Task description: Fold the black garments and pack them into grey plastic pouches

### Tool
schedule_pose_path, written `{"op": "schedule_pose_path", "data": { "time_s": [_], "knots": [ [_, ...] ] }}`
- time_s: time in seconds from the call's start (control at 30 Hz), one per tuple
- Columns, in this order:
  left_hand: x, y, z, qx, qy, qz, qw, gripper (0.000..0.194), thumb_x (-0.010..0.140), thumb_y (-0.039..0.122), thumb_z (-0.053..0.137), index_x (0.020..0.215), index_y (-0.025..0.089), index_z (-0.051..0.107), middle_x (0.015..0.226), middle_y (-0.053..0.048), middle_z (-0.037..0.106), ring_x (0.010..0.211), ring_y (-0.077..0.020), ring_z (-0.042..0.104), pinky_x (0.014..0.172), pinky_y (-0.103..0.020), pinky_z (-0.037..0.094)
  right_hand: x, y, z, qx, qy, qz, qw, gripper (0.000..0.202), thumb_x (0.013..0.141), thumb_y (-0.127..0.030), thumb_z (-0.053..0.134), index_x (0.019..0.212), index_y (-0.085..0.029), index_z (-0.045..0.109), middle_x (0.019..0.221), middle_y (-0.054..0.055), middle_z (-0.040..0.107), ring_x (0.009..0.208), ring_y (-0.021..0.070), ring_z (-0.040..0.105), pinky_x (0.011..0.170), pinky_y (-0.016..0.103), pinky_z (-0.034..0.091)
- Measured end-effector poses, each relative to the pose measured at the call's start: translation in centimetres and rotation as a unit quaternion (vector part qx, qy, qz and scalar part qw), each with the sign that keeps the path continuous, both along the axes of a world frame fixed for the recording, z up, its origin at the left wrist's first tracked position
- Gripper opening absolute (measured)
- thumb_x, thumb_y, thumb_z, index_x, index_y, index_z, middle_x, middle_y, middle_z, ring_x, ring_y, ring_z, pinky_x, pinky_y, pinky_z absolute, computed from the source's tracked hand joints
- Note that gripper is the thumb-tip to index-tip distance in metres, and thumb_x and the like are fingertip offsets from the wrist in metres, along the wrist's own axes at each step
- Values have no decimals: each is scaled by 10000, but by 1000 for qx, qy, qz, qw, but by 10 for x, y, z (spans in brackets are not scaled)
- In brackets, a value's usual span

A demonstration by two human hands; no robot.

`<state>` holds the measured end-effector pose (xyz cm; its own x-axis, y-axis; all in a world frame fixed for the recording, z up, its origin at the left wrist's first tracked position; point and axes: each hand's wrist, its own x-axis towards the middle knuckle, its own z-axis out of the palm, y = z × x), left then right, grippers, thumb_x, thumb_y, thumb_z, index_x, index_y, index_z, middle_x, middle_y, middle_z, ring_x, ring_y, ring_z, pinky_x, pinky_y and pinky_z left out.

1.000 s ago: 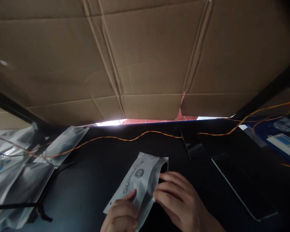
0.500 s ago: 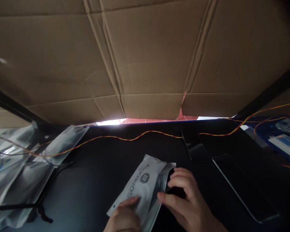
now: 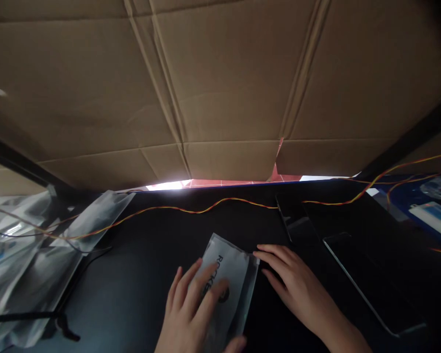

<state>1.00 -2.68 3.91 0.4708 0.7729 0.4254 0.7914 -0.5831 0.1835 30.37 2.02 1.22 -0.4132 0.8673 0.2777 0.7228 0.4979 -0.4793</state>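
Note:
A pale plastic zip bag [image 3: 233,267] with dark printed lettering and a round logo lies on the black table in front of me. My left hand [image 3: 193,299] rests over its left part with the fingers spread, covering some of the print. At the bag's upper right corner is my right hand [image 3: 292,279], its fingers stretched out and the tips at or very near the edge. A clear strip runs along the bag's right side. What the bag contains cannot be made out.
Several clear plastic bags [image 3: 33,279] lie at the left, with a black strap [image 3: 22,316] across them. A red-and-yellow twisted wire [image 3: 176,208] crosses the table. Two dark glossy phone-like slabs [image 3: 297,220] lie at the right. Cardboard [image 3: 228,88] hangs above the far edge.
My left hand has opened from a pointing finger to spread fingers over the bag. My right hand's fingers have straightened at the corner. The bag lies flatter and has turned slightly.

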Motion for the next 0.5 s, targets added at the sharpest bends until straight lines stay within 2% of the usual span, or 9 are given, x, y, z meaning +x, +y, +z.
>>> {"op": "schedule_pose_path", "data": {
  "time_s": [0.03, 0.07, 0.13, 0.2, 0.27, 0.37, 0.4, 0.43, 0.5],
  "knots": [
    [8, 1, -9, 11, 23, 53, 998, 771, 886, 618, 795, 1524, 228, 607, 1520, -176, 698, 1353, -497, 682, 958, -708, 647, 0, -3, -4, -14, 3, -11, 1000, 471, 1093, -168, 562, 1527, -347, 597, 1474, 64, 688, 1331, 267, 701, 1092, 507, 637],
    [16, 2, -17, 10, 35, 94, 995, 847, 879, 568, 794, 1604, 217, 534, 1597, -203, 631, 1376, -518, 661, 937, -728, 647, 1, -6, -7, -25, 7, -23, 999, 506, 1096, -185, 560, 1573, -353, 556, 1521, 71, 663, 1374, 276, 682, 1118, 519, 628],
    [22, 2, -28, -3, 32, 122, 992, 760, 954, 406, 710, 1658, 249, 469, 1645, -186, 590, 1337, -446, 708, 916, -648, 681, 2, -13, -13, -42, 18, -42, 998, 547, 1102, -208, 551, 1623, -365, 499, 1583, 74, 624, 1429, 280, 652, 1153, 524, 611],
    [9, 4, -29, -12, 2, 126, 992, 595, 1022, 304, 618, 1609, 316, 521, 1640, -124, 603, 1300, -354, 743, 936, -551, 697, 2, -19, -16, -58, 26, -52, 997, 562, 1109, -223, 537, 1645, -380, 470, 1617, 67, 601, 1466, 275, 628, 1184, 515, 589],
    [-24, 8, -21, -16, -33, 162, 986, 498, 1053, 337, 593, 1550, 371, 574, 1660, -73, 577, 1338, -346, 720, 1009, -562, 677, 1, -23, -17, -67, 29, -59, 996, 562, 1116, -236, 528, 1651, -396, 465, 1635, 51, 593, 1494, 272, 604, 1209, 513, 565],
    [-97, 17, -9, -1, -68, 251, 966, 510, 1017, 520, 646, 1522, 474, 592, 1712, 17, 512, 1341, -390, 709, 1099, -660, 614, 0, -26, -17, -65, 29, -68, 995, 545, 1118, -264, 531, 1640, -413, 490, 1638, 25, 601, 1498, 273, 603, 1204, 514, 568],
    [-121, 19, -8, 32, -77, 276, 958, 519, 967, 576, 692, 1478, 517, 622, 1681, 56, 549, 1297, -408, 729, 1075, -697, 615, 0, -26, -16, -62, 30, -72, 995, 533, 1118, -272, 531, 1632, -411, 506, 1632, 21, 610, 1487, 272, 616, 1191, 507, 581],
    [-144, 20, -8, 11, -56, 273, 960, 529, 945, 568, 720, 1466, 557, 626, 1655, 80, 580, 1295, -434, 728, 1060, -738, 605, -1, -26, -16, -57, 32, -75, 995, 518, 1118, -277, 532, 1620, -406, 527, 1623, 21, 620, 1471, 271, 631, 1175, 497, 595],
    [-174, 19, -12, -7, -49, 260, 964, 555, 914, 486, 760, 1453, 572, 656, 1518, 56, 707, 1342, -540, 677, 999, -845, 577, 0, -25, -15, -46, 32, -78, 995, 489, 1115, -276, 537, 1590, -387, 572, 1602, 23, 643, 1440, 266, 661, 1147, 469, 619]
  ]
}}
